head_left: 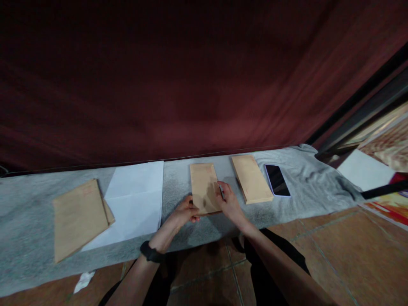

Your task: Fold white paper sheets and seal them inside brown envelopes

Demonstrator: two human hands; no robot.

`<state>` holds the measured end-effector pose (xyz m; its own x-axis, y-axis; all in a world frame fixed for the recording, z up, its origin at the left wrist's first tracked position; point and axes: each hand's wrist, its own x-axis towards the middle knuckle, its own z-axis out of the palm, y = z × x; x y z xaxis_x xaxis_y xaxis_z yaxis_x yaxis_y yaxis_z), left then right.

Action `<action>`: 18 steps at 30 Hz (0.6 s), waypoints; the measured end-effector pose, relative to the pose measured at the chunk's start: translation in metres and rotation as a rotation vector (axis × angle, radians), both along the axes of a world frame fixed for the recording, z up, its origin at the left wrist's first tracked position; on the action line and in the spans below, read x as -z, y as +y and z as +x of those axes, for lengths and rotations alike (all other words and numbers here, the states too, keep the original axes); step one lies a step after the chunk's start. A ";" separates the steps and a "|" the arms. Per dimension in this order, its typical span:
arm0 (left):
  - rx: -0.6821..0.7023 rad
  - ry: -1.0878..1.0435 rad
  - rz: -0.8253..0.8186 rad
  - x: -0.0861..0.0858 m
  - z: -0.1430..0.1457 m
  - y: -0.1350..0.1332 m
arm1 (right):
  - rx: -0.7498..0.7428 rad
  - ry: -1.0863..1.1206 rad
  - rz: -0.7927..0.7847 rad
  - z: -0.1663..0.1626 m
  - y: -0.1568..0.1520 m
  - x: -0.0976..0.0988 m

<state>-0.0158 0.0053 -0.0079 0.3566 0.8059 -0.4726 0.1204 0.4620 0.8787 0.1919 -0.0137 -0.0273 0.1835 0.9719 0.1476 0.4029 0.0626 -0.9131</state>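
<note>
A brown paper envelope [203,182] lies upright in front of me on the grey cloth, with faint red print at its top right. My left hand [187,209] grips its lower left edge, thumb on top and fingers beneath. In my right hand [228,202] is a dark pen [221,191], held against the right side of the envelope; its tip is hidden by the fingers. To the right lies a stack of brown envelopes [252,178]. Several more brown envelopes [79,214] rest at the left, partly over white paper sheets [135,195].
A phone [278,180] with a dark screen lies right of the stack. The grey cloth [306,178] covers a narrow ledge before a dark red curtain [191,85]. A white scrap [84,281] lies on the tiled floor [334,250]. A dark metal frame [366,97] stands at right.
</note>
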 end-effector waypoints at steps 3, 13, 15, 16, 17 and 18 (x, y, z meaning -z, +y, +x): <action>0.020 0.043 0.025 0.006 0.000 0.000 | -0.220 -0.384 0.116 -0.008 -0.006 0.001; 0.024 0.764 0.944 -0.003 -0.005 0.013 | -0.342 -0.731 0.159 -0.016 -0.019 0.021; 0.130 0.721 1.128 0.001 0.007 0.028 | -0.332 -0.736 0.158 -0.016 -0.018 0.023; 0.186 0.721 1.180 0.005 0.015 0.038 | -0.326 -0.740 0.156 -0.017 -0.018 0.023; 0.250 0.744 1.206 0.010 0.023 0.051 | -0.320 -0.746 0.153 -0.018 -0.017 0.024; 0.301 0.773 1.215 0.015 0.031 0.065 | -0.316 -0.752 0.150 -0.018 -0.017 0.024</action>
